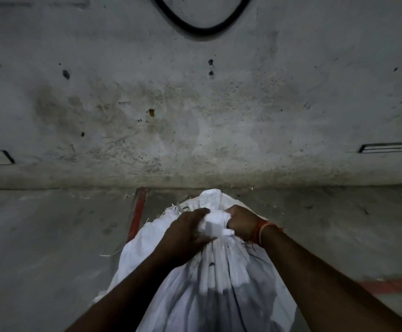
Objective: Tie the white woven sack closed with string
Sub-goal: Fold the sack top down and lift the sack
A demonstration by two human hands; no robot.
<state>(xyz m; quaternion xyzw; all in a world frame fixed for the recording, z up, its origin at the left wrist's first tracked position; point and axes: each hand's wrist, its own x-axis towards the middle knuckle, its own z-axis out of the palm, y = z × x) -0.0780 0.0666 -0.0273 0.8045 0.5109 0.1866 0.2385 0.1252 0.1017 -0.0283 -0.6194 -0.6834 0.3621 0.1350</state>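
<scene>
Both hands clamp the white woven sack (209,291) at its bunched neck: left hand (190,232), right hand (241,222). Cloth soft, probably slippery; string unseen.

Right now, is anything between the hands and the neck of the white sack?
Nothing visible. The left hand and right hand both already grip the bunched neck of the white woven sack, one on each side. No string can be made out in this frame.
</scene>
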